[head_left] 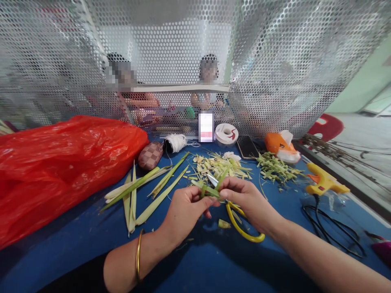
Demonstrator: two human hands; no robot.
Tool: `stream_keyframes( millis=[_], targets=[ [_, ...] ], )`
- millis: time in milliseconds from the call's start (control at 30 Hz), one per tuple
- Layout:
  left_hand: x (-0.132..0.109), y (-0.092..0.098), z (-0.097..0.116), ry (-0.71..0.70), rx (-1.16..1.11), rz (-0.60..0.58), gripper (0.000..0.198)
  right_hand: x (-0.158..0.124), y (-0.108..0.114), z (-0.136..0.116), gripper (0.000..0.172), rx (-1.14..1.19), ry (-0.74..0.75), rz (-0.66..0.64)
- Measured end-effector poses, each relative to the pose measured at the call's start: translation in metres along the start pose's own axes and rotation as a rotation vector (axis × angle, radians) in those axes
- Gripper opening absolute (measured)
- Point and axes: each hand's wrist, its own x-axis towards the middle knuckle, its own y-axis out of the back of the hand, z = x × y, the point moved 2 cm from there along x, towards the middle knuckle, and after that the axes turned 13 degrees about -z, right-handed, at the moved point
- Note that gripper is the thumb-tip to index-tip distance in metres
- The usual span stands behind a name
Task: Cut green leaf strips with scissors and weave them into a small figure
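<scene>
A folded or woven piece of green leaf strip (210, 190) is pinched between my two hands above the blue table. My left hand (189, 207) grips its left side with thumb and fingers. At its right side, my right hand (242, 197) closes thumb and fingertips on the strip, one end of which points up. Yellow-handled scissors (244, 234) lie beneath my right hand, their blade showing just behind the leaf piece. Long pale green leaves (161, 197) lie to the left of my left hand. Behind the hands is a heap of leaf cuttings (220, 166).
A red plastic bag (67, 162) fills the left side, beside a checkered case (150, 156) and white string (176, 142). Farther back stand a ribbon spool (226, 133), phone (247, 147) and tissue pack (279, 146). A yellow glue gun (325, 181) with black cord lies right. People sit behind perforated sheeting.
</scene>
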Motion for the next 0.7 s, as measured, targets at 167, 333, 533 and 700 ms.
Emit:
stream_keyframes(
  millis=[167,333,533,700],
  targets=[
    [0.001,-0.001,0.0,-0.011,-0.017,-0.013,0.011,-0.002,-0.007,0.001,0.019,0.149,0.002,-0.02],
    [0.003,-0.002,-0.005,-0.034,-0.009,-0.037,0.012,-0.004,-0.006,0.006,0.022,0.283,-0.071,-0.032],
    [-0.001,-0.006,-0.006,-0.029,0.031,-0.038,0.012,-0.004,-0.011,0.008,0.026,0.371,-0.094,-0.007],
    [-0.001,-0.008,-0.003,-0.008,-0.075,-0.097,0.012,-0.003,-0.011,0.008,0.031,0.379,-0.072,-0.043]
  ],
)
